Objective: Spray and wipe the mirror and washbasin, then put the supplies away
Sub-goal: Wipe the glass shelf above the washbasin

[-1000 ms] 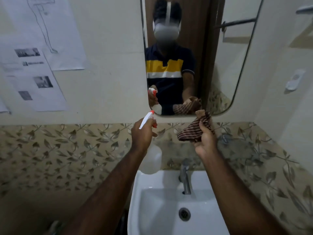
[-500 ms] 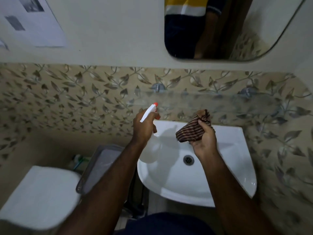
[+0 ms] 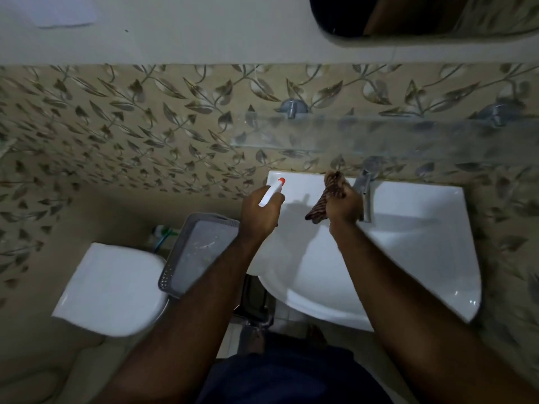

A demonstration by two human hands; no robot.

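Observation:
My left hand (image 3: 259, 215) grips a white spray bottle (image 3: 271, 192) with an orange nozzle tip, held over the left side of the white washbasin (image 3: 408, 258). Its body is mostly hidden below my hand. My right hand (image 3: 344, 207) clutches a bunched brown striped cloth (image 3: 328, 196) above the basin, just left of the chrome tap (image 3: 364, 188). Only the bottom edge of the mirror (image 3: 408, 21) shows at the top right.
A glass shelf (image 3: 379, 135) on metal brackets juts from the leaf-patterned tiles above the basin. A grey basket (image 3: 198, 252) stands left of the basin, beside a white toilet cistern lid (image 3: 113, 290). A small bin sits under the basin.
The view has tilted down from the mirror to the washbasin. Both hands have lowered over the basin, still holding the bottle and the cloth.

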